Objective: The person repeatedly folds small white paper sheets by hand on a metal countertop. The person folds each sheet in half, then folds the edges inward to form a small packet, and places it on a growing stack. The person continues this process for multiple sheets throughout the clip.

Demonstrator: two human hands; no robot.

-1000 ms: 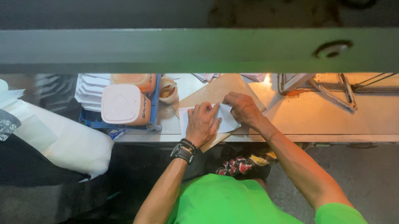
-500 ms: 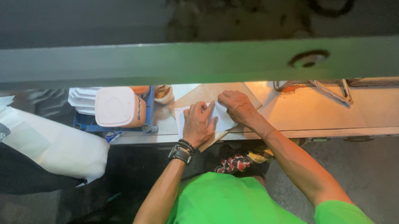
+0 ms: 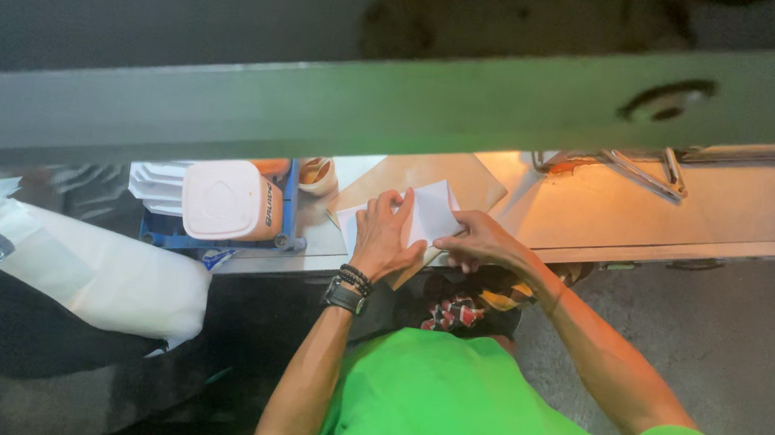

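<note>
Left hand (image 3: 382, 239), arm stretched forward, presses flat on a white folded paper (image 3: 430, 215) near the worktop (image 3: 610, 214) front edge; right hand (image 3: 476, 251) pinches the paper's right side. A grey beam (image 3: 322, 107) overhead hides the worktop's far part.

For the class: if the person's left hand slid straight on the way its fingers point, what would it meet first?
Probably the brown cardboard sheet beyond the white folded paper that the left hand presses; depth is uncertain.
</note>
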